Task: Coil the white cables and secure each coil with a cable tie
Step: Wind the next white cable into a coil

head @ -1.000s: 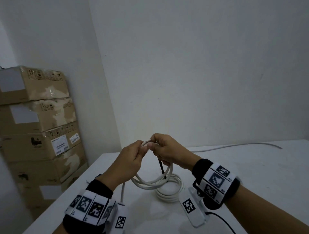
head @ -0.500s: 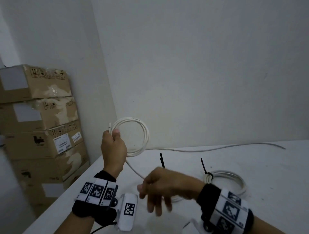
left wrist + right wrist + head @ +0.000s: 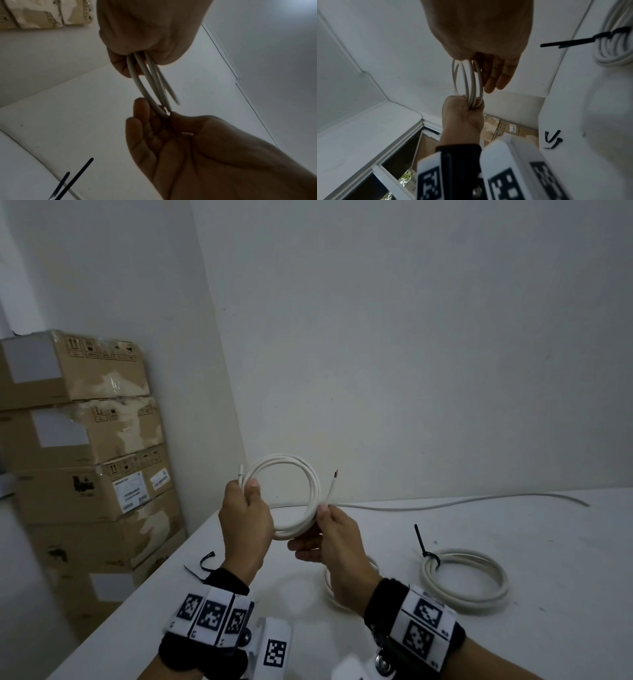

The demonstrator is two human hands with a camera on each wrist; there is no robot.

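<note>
White coil [image 3: 314, 481] held in the air above the table [image 3: 548, 542], ring upright and roughly face-on to the head camera, several turns bunched together.

Left hand [image 3: 245, 518] on the ring's left side: fingers [image 3: 118, 65] curled round all the turns in a full grip, one cable end [image 3: 240, 474] poking up just above the thumb.

Right hand [image 3: 334, 546] on the ring's lower right side: thumb and forefinger pinching the turns where the other end [image 3: 334, 484] springs free, bared tip pointing up; remaining fingers [image 3: 498, 75] straight and loose, holding nothing.

Loose cable ties [image 3: 205, 563] flat on the table near its left edge, below the coil and just beside the left wrist, well apart from the right hand; long axes slanting away from the person.

Tied coil [image 3: 462, 599] flat on the table to the right, black tie [image 3: 423, 546] sticking up from it; part of another coil hidden under the right forearm; one uncoiled cable [image 3: 462, 501] stretched along the far side of the table.

Judged next step: fetching a tie. Left hand nearer, yet carrying the whole bundle; right hand farther but only lightly engaged, so likely the freer one, reaching down and across to the left beneath the coil. Likely risk on releasing the pinch: free end springing outward and the turns loosening.
</note>
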